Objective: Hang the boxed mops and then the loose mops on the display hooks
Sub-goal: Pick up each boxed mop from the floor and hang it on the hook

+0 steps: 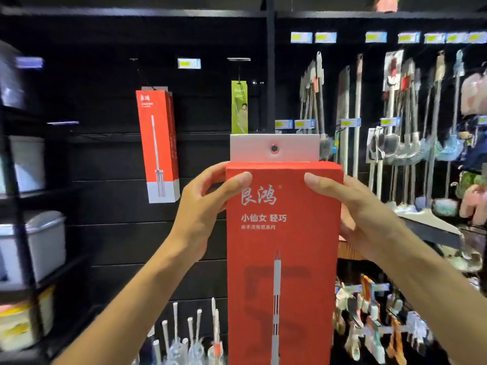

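Note:
I hold a tall red boxed mop (pixel 282 259) upright in front of me, its white hang tab with a round hole at the top. My left hand (pixel 208 204) grips its upper left edge and my right hand (pixel 353 209) grips its upper right edge. Another red boxed mop (pixel 158 146) hangs on the black wall to the left. A narrow green boxed mop (pixel 239 106) hangs from a display hook (pixel 238 59) behind the held box. Several loose mop handles (pixel 195 335) stand upright at the bottom left of the box.
Grey plastic bins (pixel 34 246) fill a shelf unit at the left. Many hanging mops and brushes (pixel 395 127) crowd the panel at the right. A black vertical post (pixel 270 61) divides the two wall panels. Small packaged goods (pixel 374 325) hang at the lower right.

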